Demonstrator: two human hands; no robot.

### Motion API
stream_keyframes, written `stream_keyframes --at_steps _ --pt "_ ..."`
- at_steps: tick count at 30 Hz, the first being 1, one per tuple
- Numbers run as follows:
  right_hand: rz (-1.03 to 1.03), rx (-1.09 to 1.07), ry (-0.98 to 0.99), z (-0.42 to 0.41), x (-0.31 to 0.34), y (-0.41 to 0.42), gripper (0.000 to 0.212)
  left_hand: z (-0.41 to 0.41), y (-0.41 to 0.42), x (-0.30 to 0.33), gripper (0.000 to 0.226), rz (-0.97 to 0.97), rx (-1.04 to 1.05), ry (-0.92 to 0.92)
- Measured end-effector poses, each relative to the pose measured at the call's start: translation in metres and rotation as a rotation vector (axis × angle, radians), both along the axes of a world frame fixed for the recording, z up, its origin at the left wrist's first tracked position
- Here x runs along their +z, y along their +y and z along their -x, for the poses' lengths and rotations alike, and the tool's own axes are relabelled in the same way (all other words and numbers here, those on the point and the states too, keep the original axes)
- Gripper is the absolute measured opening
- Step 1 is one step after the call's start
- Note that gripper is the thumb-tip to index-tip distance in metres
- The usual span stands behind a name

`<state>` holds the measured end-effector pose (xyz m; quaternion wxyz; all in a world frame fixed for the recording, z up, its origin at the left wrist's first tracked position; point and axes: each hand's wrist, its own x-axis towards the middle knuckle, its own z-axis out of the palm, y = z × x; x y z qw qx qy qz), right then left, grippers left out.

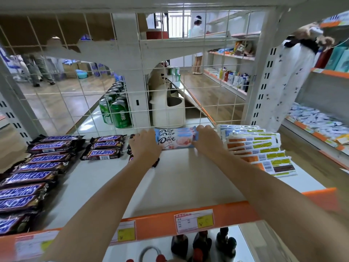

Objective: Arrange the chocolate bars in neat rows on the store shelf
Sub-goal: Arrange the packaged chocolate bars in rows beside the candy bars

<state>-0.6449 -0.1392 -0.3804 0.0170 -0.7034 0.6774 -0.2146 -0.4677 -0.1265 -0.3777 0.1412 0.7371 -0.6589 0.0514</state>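
Several pale blue Dove bars [174, 138] lie stacked at the back middle of the white shelf [181, 178], against the wire mesh. My left hand [144, 146] grips their left end and my right hand [207, 139] grips their right end. A long row of brown Snickers bars [32, 178] runs down the shelf's left side. A short row of three Snickers bars [104, 147] sits beside it. More dark bars are partly hidden under my left hand. A fanned row of bars lying label-side up [258, 150] fills the right side.
The wire mesh back panel [90, 103] closes the shelf's rear; green cans [117, 112] stand behind it. An orange price rail [160, 222] edges the shelf front, with dark bottles [200, 242] below. A person in white [289, 78] stands at the right aisle.
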Motion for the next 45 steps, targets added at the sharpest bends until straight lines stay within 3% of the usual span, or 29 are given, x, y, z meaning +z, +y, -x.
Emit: stream_keyframes --at_steps 11,15,24,32,45 --pt "0.010 0.067 0.062 0.013 0.020 0.042 0.044 0.029 0.042 0.015 0.030 0.010 -0.227 0.148" --pt "0.031 0.064 0.061 0.026 0.027 0.061 0.043 0.051 0.058 0.022 0.033 0.009 -0.281 0.214" --pt "-0.016 0.067 0.047 0.077 0.035 0.095 0.041 0.097 0.089 0.025 0.061 -0.011 -0.387 0.132" --pt "-0.069 -0.043 0.053 0.135 0.043 0.124 0.053 0.135 0.114 0.032 0.050 -0.040 -0.437 0.134" --pt "-0.180 0.017 0.195 0.180 0.039 0.160 0.046 0.171 0.142 0.032 0.043 -0.052 -0.545 0.134"
